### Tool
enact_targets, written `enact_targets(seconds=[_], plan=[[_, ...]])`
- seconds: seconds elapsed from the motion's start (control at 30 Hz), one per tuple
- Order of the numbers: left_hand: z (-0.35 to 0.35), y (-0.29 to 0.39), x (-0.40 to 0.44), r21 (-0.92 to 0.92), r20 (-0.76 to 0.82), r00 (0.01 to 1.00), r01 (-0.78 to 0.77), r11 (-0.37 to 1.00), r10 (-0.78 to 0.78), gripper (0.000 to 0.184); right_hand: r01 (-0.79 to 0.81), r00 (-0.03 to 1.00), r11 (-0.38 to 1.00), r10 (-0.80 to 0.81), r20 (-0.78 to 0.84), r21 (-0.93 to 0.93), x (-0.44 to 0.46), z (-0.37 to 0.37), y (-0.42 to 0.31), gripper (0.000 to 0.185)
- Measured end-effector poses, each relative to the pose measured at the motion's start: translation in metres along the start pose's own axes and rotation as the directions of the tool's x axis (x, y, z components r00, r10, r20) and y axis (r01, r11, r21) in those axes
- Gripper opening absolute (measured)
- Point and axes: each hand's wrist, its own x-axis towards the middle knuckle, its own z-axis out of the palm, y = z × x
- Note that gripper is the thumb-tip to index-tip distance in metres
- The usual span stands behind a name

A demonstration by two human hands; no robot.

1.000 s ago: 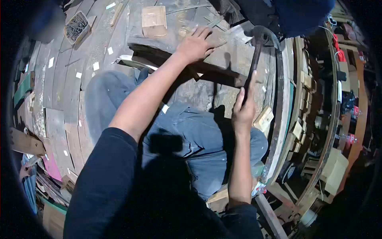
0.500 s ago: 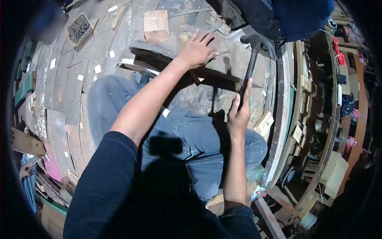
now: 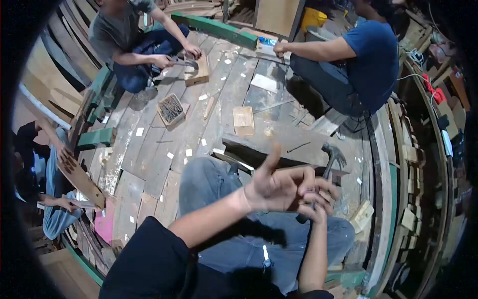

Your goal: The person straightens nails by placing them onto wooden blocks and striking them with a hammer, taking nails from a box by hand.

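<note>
Scrap-strewn floorboards (image 3: 127, 149) surround a timber block (image 3: 318, 139) where a nail (image 3: 298, 147) lies unheld, so nothing is being struck: the left hand (image 3: 279, 189), open and spread, crosses before the right hand (image 3: 318, 209), which grips the hammer (image 3: 330, 160) by its handle.

The hammer (image 3: 331, 162) is dark, the bucket (image 3: 313, 18) yellow.

Gap between wooden block (image 3: 244, 121) and nail box (image 3: 177, 120), strip (image 3: 210, 107) (slim) inside
</note>
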Motion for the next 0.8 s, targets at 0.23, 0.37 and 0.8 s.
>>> enact_targets(seconds=[0.23, 0.37, 0.8], plan=[[0.033, -0.063, -0.009, -0.108, 0.023, 0.996, 0.086, 0.99, -0.084, 0.09, -0.018, 0.993, 0.953, 0.053, 0.108, -0.302, -0.033, 0.002, -0.076, 0.073], [0.031, -0.089, -0.025, -0.19, -0.018, 0.995, 0.098, 0.977, -0.103, 0.088, 0.024, 0.998, 0.935, -0.003, 0.062, -0.353, -0.036, -0.006, -0.043, 0.074], [0.011, -0.134, -0.061, -0.398, -0.121, 0.961, 0.183, 0.899, -0.249, 0.085, -0.018, 0.518, 0.947, -0.265, 0.813, 0.32, -0.083, -0.008, -0.278, 0.026]])
